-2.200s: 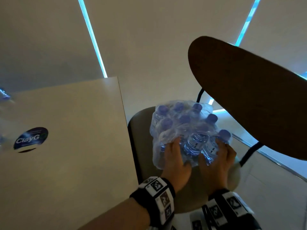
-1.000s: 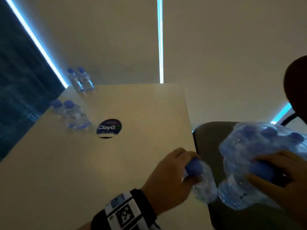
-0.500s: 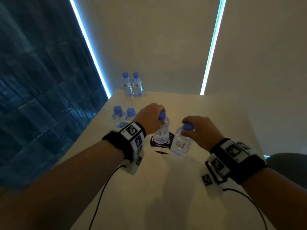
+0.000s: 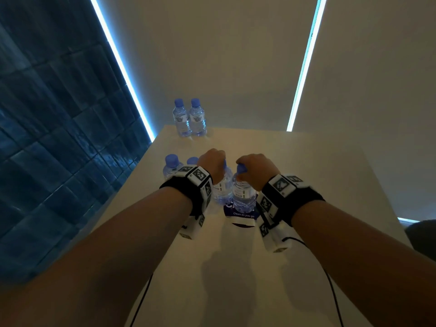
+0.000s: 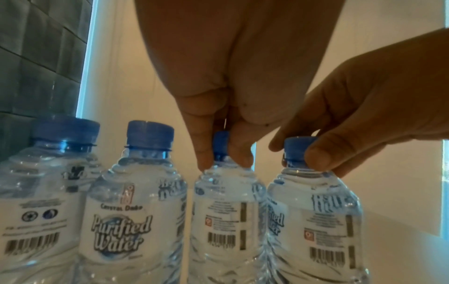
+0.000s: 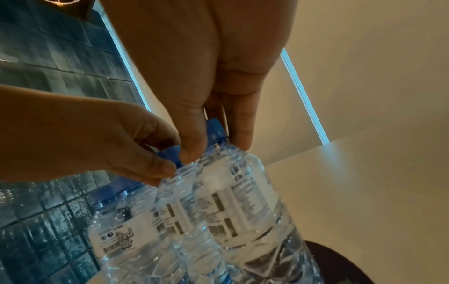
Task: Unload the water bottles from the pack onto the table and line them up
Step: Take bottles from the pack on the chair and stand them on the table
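My left hand [image 4: 213, 161] pinches the blue cap of a clear water bottle [image 4: 223, 187] standing on the beige table [image 4: 306, 175]. My right hand [image 4: 253, 165] pinches the cap of a second bottle [image 4: 243, 192] right beside it. In the left wrist view these two bottles [image 5: 224, 207] [image 5: 313, 211] stand upright, touching, to the right of another pair [image 5: 136, 211]. That pair [image 4: 173, 166] stands on the table just left of my left wrist. In the right wrist view my right fingers [image 6: 194, 146] grip the cap of the held bottle [image 6: 240, 201].
Two more bottles [image 4: 190, 118] stand together at the table's far edge. A round dark sticker [image 4: 243, 215] lies under the held bottles. A dark tiled wall [image 4: 59, 138] runs along the table's left side. A chair edge [image 4: 422, 232] shows at the right.
Both hands took a bottle each from the pack on the chair and carried them over the table. Since half a second ago the two bottles have come together, next to the left pair.
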A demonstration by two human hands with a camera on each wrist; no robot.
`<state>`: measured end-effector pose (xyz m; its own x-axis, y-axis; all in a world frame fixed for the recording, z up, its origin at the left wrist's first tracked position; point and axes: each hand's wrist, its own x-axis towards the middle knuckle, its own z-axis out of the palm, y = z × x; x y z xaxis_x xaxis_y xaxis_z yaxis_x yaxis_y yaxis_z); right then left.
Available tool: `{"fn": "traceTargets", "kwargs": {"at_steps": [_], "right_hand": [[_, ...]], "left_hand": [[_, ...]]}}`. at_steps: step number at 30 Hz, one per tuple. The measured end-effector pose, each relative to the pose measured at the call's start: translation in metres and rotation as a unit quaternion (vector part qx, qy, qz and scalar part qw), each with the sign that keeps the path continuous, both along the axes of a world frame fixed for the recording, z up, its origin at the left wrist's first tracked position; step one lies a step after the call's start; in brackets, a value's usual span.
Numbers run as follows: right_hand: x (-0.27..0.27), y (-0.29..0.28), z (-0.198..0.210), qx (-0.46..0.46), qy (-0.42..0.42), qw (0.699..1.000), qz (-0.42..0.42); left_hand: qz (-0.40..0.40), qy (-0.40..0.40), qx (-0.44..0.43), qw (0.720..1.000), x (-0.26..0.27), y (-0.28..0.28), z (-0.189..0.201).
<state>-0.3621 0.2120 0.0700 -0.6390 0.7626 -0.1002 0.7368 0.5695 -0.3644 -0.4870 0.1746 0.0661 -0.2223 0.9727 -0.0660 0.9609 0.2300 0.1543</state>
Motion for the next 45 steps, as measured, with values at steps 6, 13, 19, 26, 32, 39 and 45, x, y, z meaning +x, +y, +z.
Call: {"fn": "traceTargets", "kwargs": {"at_steps": [6, 13, 19, 26, 32, 39, 45], "right_hand": [[0.008, -0.002, -0.003, -0.044, 0.003, 0.999, -0.002], [0.119, -0.061, -0.013, -0.046, 0.123, 0.991, -0.038], [0.303, -0.142, -0.042, -0.061, 0.231, 0.96, -0.146], [0.497, -0.224, -0.06, -0.085, 0.235, 0.887, -0.388], [0.586, -0.221, -0.088, -0.019, 0.269, 0.824, -0.498], [0.593, -0.15, -0.083, -0.044, 0.35, 0.814, -0.461], [0.577, -0.115, -0.078, -0.04, 0.357, 0.837, -0.412]], "left_hand": [[-0.025, 0.055, -0.065, 0.996, 0.001, 0.001, 0.008], [-0.013, -0.075, 0.132, 0.988, 0.044, -0.038, 0.022], [-0.119, -0.246, 0.253, 0.928, 0.2, -0.101, 0.02], [-0.249, -0.385, 0.054, 0.887, 0.418, -0.161, -0.036], [-0.275, -0.446, -0.101, 0.846, 0.548, -0.175, -0.061], [0.035, -0.471, 0.021, 0.881, 0.616, -0.139, -0.066], [0.114, -0.506, 0.089, 0.851, 0.618, -0.099, -0.083]]}}
